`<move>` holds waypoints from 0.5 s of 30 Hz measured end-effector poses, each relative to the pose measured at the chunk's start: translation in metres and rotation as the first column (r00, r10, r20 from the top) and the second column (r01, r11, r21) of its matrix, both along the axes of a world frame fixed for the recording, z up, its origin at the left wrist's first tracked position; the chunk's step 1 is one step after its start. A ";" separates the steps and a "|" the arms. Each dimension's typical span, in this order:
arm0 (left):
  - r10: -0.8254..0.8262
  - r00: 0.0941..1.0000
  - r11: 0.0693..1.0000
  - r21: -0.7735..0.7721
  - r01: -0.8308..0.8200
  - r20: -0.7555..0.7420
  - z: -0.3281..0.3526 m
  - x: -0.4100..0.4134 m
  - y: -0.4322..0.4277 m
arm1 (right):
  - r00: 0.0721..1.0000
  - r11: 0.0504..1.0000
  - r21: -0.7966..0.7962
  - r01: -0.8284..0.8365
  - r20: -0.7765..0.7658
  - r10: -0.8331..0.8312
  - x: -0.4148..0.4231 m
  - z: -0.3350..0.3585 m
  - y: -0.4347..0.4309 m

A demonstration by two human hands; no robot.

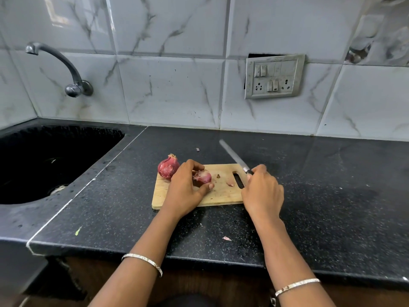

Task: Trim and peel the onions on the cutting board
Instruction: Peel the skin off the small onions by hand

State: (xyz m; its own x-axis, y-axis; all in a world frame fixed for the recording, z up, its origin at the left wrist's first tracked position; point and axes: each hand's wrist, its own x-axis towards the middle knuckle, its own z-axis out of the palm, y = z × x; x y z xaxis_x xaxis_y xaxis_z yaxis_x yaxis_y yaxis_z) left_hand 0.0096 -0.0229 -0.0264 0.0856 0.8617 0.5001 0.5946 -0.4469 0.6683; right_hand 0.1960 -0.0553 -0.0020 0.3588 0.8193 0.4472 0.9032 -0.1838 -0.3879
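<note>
A small wooden cutting board [221, 196] lies on the black counter. My left hand [183, 189] grips a red onion [203, 176] at the board's middle, thumb in front and fingers curled over its back. A second, whole red onion [168, 166] sits at the board's far left corner, beside my left hand. My right hand [262, 192] holds a knife [234, 156] by its handle over the board's right end; the blade points up and away to the left, clear of both onions. A cut-off tip [218, 176] and a skin scrap [230, 183] lie near the board's handle slot.
A black sink [44, 160] is set into the counter at the left, with a tap [73, 83] on the tiled wall above it. A switch panel [274, 76] hangs on the wall. Small peel scraps [226, 238] lie on the counter near its front edge.
</note>
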 end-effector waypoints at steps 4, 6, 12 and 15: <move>0.022 0.995 0.999 -0.048 -0.017 0.094 -0.001 -0.003 -0.003 | 0.958 0.964 0.155 -0.216 -0.157 0.240 -0.010 0.003 -0.011; 0.012 0.993 0.998 -0.064 -0.005 0.122 -0.001 -0.005 -0.004 | 0.912 0.932 0.184 -0.312 -0.217 0.348 -0.018 0.006 -0.021; -0.029 0.990 0.999 -0.040 0.035 0.140 -0.003 -0.007 -0.004 | 0.879 0.901 0.007 -0.434 -0.214 0.425 -0.028 0.007 -0.043; -0.015 0.989 0.998 -0.052 0.022 0.145 -0.003 -0.008 -0.002 | 0.907 0.911 -0.092 -0.402 -0.174 0.382 -0.033 0.010 -0.049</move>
